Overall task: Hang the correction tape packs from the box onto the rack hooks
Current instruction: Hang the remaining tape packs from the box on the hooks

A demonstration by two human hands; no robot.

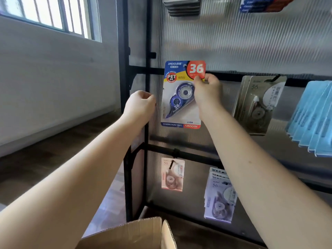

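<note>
A blue, yellow and red correction tape pack [181,97] is held upright against the rack's upper black crossbar [143,70]. My right hand [208,90] pinches its right edge near the top. My left hand [142,105] is just left of the pack with fingers curled, holding nothing visible. Whether the pack's hole sits on a hook is hidden. The open cardboard box [136,232] is at the bottom edge; its inside is out of sight.
Other packs hang on the rack: a grey stack [258,105], light blue packs [314,119], a pink pack [172,174] and purple packs [220,196]. The rack's black post [124,69] stands left of the hands. A window [48,13] and wall are at left.
</note>
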